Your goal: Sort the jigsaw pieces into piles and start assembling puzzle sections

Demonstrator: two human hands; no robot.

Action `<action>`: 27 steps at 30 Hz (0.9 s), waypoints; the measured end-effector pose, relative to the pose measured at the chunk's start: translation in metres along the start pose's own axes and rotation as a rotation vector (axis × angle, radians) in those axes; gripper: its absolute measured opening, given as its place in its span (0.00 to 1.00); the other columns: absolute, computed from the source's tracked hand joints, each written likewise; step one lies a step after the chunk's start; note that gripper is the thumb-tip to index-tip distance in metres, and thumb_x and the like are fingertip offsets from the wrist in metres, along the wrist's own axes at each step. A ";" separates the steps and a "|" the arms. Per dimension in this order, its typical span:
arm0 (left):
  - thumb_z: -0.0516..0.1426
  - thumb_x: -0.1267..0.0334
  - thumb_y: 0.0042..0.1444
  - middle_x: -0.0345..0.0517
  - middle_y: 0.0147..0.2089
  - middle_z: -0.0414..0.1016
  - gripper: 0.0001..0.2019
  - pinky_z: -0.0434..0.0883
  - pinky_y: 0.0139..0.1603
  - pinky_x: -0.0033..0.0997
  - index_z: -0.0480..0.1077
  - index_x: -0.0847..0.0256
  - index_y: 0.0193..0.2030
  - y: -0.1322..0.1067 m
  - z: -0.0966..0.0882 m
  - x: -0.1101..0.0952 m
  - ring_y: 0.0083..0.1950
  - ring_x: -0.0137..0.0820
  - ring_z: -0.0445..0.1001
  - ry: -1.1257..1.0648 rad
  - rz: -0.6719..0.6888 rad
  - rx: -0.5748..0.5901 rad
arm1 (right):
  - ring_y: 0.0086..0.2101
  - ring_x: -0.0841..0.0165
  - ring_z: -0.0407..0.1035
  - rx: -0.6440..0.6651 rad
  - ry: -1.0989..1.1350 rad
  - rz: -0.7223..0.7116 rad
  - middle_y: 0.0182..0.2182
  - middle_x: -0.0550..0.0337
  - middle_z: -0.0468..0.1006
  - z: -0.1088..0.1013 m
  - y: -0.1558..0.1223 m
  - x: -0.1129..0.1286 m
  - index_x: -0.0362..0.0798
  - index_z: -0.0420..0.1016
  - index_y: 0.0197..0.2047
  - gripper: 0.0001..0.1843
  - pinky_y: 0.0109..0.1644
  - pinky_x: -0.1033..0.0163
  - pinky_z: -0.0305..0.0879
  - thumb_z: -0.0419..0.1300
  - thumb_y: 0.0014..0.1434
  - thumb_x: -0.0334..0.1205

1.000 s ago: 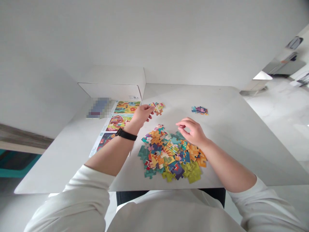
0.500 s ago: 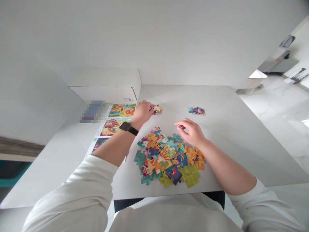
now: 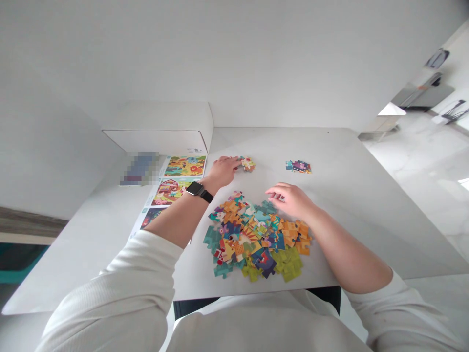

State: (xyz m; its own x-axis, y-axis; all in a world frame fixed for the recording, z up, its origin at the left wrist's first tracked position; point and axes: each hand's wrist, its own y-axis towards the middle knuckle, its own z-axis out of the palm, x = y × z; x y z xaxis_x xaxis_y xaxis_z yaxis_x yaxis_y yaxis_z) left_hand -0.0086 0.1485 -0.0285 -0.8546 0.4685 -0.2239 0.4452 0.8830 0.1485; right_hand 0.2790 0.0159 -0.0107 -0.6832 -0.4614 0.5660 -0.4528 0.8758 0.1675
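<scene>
My left fingers (image 3: pixel 233 161), outstretched, grip unclear, could scatter the upper-centre jigsaw pieces (image 3: pixel 248 164) by nudging; my right fingers (image 3: pixel 278 189) half-curled, seemingly empty.

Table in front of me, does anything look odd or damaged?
One oddity: the patch left of the picture sheet is blocked into coarse squares, hiding what's there. The puzzle pile is loosely heaped, no damage visible.

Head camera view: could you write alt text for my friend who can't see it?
A person's left hand is at a small cluster of puzzle pieces on a white table; the right hand is loosely curled by a large colorful pile. A second cluster lies farther right, printed pictures left.
</scene>
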 end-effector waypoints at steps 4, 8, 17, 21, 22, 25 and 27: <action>0.53 0.71 0.66 0.58 0.77 0.66 0.31 0.64 0.76 0.52 0.67 0.58 0.75 -0.011 -0.001 -0.002 0.76 0.48 0.65 -0.002 0.012 -0.042 | 0.41 0.64 0.78 0.168 -0.120 0.004 0.48 0.55 0.83 0.003 -0.002 -0.001 0.56 0.85 0.59 0.20 0.48 0.60 0.72 0.70 0.64 0.36; 0.55 0.70 0.64 0.62 0.68 0.73 0.24 0.67 0.74 0.48 0.74 0.63 0.66 -0.019 -0.002 0.000 0.70 0.47 0.71 -0.015 -0.012 -0.045 | 0.39 0.64 0.77 0.215 -0.169 0.046 0.47 0.54 0.81 0.005 -0.001 0.000 0.54 0.86 0.56 0.19 0.46 0.61 0.71 0.73 0.61 0.37; 0.53 0.71 0.66 0.55 0.79 0.64 0.27 0.60 0.80 0.49 0.72 0.59 0.71 -0.033 -0.013 0.001 0.78 0.45 0.64 -0.012 0.076 0.000 | 0.34 0.68 0.75 0.154 0.021 0.198 0.38 0.61 0.83 0.005 0.001 -0.010 0.53 0.86 0.49 0.17 0.42 0.63 0.69 0.73 0.56 0.30; 0.56 0.65 0.67 0.57 0.78 0.66 0.25 0.60 0.80 0.52 0.73 0.60 0.70 -0.058 -0.029 -0.020 0.79 0.47 0.62 -0.162 0.077 -0.081 | 0.31 0.69 0.73 0.123 0.178 0.252 0.31 0.65 0.80 -0.006 0.001 -0.017 0.51 0.86 0.44 0.10 0.38 0.63 0.68 0.70 0.58 0.33; 0.57 0.63 0.67 0.58 0.76 0.69 0.23 0.62 0.79 0.52 0.74 0.60 0.68 -0.066 -0.034 -0.028 0.77 0.48 0.66 -0.229 0.069 -0.100 | 0.30 0.69 0.72 0.104 0.221 0.243 0.30 0.65 0.79 -0.010 0.001 -0.017 0.51 0.86 0.42 0.08 0.37 0.63 0.68 0.69 0.58 0.35; 0.58 0.56 0.68 0.54 0.63 0.80 0.18 0.76 0.65 0.46 0.78 0.57 0.61 -0.095 -0.047 -0.057 0.61 0.42 0.80 -0.509 -0.028 -0.107 | 0.35 0.66 0.74 -0.078 0.315 0.094 0.35 0.60 0.79 -0.019 0.001 -0.008 0.52 0.86 0.39 0.04 0.41 0.60 0.71 0.69 0.59 0.37; 0.57 0.50 0.70 0.51 0.50 0.83 0.17 0.81 0.49 0.39 0.78 0.58 0.56 -0.111 -0.051 -0.077 0.47 0.38 0.83 -0.742 -0.143 -0.012 | 0.41 0.64 0.75 -0.273 0.326 -0.075 0.41 0.57 0.78 -0.020 0.000 0.004 0.54 0.86 0.39 0.05 0.46 0.57 0.73 0.69 0.60 0.35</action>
State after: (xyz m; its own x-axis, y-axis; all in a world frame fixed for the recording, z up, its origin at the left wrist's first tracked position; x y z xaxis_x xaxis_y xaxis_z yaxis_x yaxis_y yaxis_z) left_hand -0.0063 0.0130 0.0210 -0.4977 0.2481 -0.8311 0.3369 0.9383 0.0783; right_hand 0.2873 0.0170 0.0075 -0.4178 -0.4946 0.7621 -0.2958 0.8672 0.4006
